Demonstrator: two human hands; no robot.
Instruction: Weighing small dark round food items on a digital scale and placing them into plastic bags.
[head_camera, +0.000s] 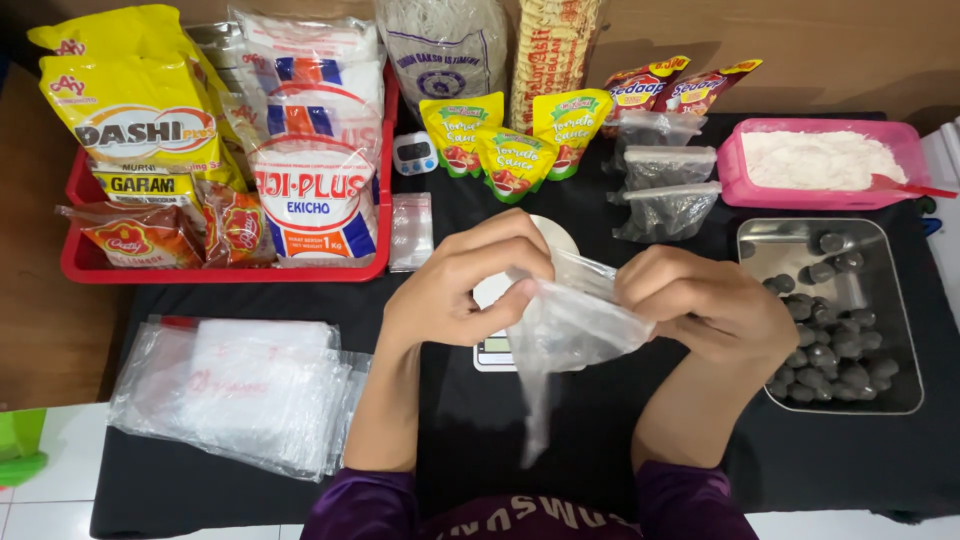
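Small home food-packing station, laid out on a black cloth (560, 440) over a tiled surface. Beyond your left hand (455, 290): a red tray (220, 272) of seasoning sacks. Between your hands: a small scale (495, 350). Beside your right hand (710, 305): a steel tray (900, 400) of dark balls; beyond it, a pink tub (740, 185) of white powder.

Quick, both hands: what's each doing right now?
Left hand: pinching the clear bag.
Right hand: gripping the same bag's other edge.

Head-worn view, steeply down, close over table (470, 440)
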